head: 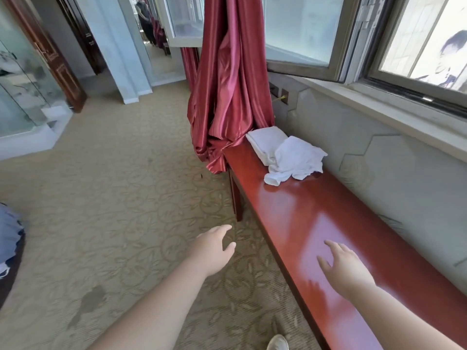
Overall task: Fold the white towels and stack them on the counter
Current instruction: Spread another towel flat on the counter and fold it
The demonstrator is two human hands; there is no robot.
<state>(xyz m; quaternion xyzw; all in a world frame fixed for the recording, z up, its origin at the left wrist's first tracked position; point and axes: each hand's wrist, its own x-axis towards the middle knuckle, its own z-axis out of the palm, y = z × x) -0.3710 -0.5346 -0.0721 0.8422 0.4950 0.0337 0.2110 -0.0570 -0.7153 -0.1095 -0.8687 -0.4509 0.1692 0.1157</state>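
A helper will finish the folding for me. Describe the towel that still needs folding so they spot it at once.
Look along the long red counter under the window to its far end, by the red curtain. There, the crumpled towel is the nearer of two white ones. It is rumpled with a loose end trailing, unlike the neatly folded towel touching it from behind.

A crumpled towel (298, 157) covers part of the folded towel (265, 141) beneath it.
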